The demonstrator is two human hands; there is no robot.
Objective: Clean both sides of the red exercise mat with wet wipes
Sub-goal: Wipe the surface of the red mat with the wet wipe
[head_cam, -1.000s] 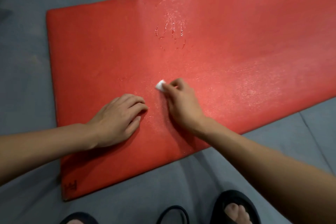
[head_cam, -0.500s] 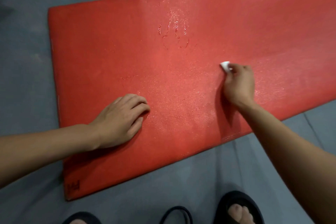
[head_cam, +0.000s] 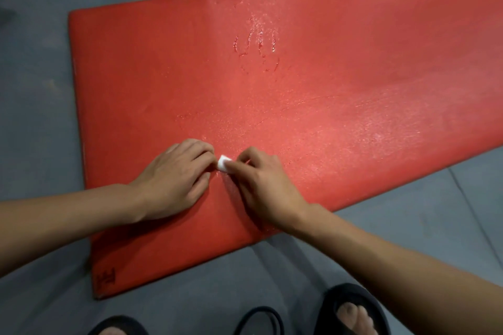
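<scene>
The mat [head_cam: 299, 95] is a flat, bright red, with a finely speckled grain that shines paler pink where it is wet. A glistening hand-shaped print [head_cam: 257, 49] marks its far part, and a small dark stamp [head_cam: 106, 279] sits in its near corner. The wipe [head_cam: 223, 163] is plain white. The floor [head_cam: 35, 90] is dull grey-blue with faint seams. The sandals [head_cam: 351, 304] are black.

L hand [head_cam: 174, 177] knuckles curled, palm down, R hand [head_cam: 261, 185] fingers pinched
</scene>
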